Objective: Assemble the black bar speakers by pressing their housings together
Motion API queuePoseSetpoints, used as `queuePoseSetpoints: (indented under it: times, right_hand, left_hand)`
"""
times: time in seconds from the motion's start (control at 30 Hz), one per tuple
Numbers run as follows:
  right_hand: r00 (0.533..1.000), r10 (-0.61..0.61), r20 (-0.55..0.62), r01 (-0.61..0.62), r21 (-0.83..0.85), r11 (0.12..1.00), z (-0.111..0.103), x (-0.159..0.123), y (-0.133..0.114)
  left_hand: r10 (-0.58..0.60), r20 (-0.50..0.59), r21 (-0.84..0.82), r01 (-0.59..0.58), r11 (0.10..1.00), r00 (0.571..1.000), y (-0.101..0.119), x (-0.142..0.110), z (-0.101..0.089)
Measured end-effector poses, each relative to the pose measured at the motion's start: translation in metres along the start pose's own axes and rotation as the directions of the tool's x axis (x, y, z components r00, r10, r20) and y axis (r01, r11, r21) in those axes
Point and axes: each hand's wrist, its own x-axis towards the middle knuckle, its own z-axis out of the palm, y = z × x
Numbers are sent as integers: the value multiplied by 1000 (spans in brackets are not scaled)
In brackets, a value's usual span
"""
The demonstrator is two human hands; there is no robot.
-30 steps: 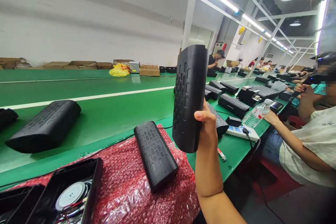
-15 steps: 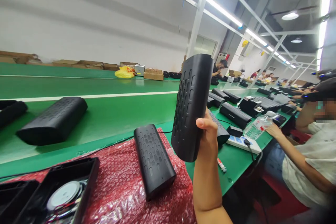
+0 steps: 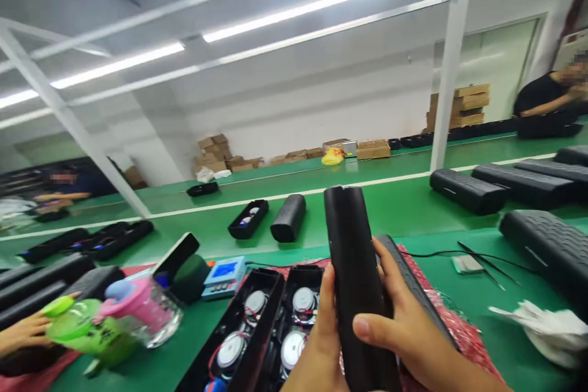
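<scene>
A long black speaker housing (image 3: 353,269) stands nearly upright in front of me, gripped from both sides. My left hand (image 3: 321,331) wraps its left edge, fingers closed on it. On its right edge is my right hand (image 3: 404,324), thumb across the front. Behind the right hand another black grille cover (image 3: 413,294) lies on red bubble wrap (image 3: 463,331). Two open black speaker shells (image 3: 271,331) with round drivers lie just left of the hands.
On the green conveyor belt (image 3: 367,208) lie several black housings (image 3: 468,191). A pink cup (image 3: 142,309) and a green bottle (image 3: 82,331) stand at the left, beside another person's hand (image 3: 22,334). A blue meter (image 3: 225,275) sits nearby. White cloth (image 3: 546,324) lies at the right.
My view has swung left along the line. The housing, held up by my right hand alone before, has come down in front of me and my left hand has taken hold too.
</scene>
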Motion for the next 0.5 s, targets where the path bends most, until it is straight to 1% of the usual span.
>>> queuePoseSetpoints:
  times: [0.03,0.07,0.17,0.27,0.3,0.37,0.43,0.5]
  right_hand:
    - [1000,9,-9,-9,-6,1000,0,2,2]
    - [1000,9,-17,-10,-11,1000,-1,4,3]
    - [999,-43,-29,43,13,999,-5,12,4]
    - [995,-100,-31,102,64,993,-8,19,4]
    - [994,-101,-37,104,90,990,-9,21,3]
    - [996,-84,-34,89,183,979,-13,24,0]
    - [998,-63,18,54,311,949,-19,26,-4]
    - [987,-61,146,-6,421,907,-27,27,-7]
  left_hand:
    - [18,34,-14,-18,1000,999,-5,4,-1]
    - [41,74,-75,-35,997,996,-9,7,-2]
    - [52,131,-244,-19,970,990,-18,18,-3]
    - [42,153,-368,17,930,987,-21,24,-6]
    - [32,153,-414,35,910,988,-21,25,-8]
    - [-27,132,-484,88,871,991,-21,27,-18]
    - [-96,113,-508,141,849,989,-20,28,-32]
    - [-149,111,-509,185,840,983,-18,29,-48]
